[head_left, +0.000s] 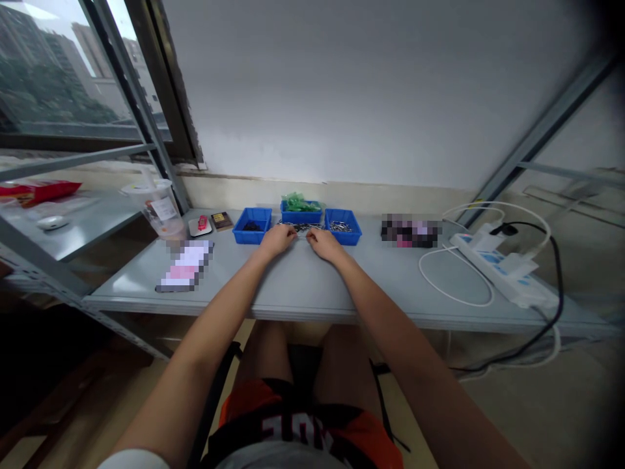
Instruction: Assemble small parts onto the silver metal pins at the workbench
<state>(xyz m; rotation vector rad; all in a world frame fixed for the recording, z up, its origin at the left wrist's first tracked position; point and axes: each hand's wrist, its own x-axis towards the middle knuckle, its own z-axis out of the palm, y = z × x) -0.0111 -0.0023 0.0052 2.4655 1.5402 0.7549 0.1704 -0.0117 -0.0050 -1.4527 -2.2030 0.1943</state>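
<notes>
On the grey shelf table (305, 286), my left hand (279, 241) and my right hand (325, 245) face each other, a small gap between them. Both have their fingers pinched together; what they hold, if anything, is too small to make out. Just beyond the fingertips lies a loose pile of small dark and silvery metal pieces (305, 227). Three blue trays stand around it. The left tray (239, 236) holds small black pieces (251, 227), the back tray (291, 217) green plastic wrappings (300, 203), and the right tray (353, 238) thin silvery pieces (340, 227).
At left are a phone (188, 266), a plastic drink cup (163, 212), a small white dish (200, 226) with a red item and a dark card box (221, 221). A blurred dark object (410, 232) and a power strip (502, 270) with looping cables lie at right.
</notes>
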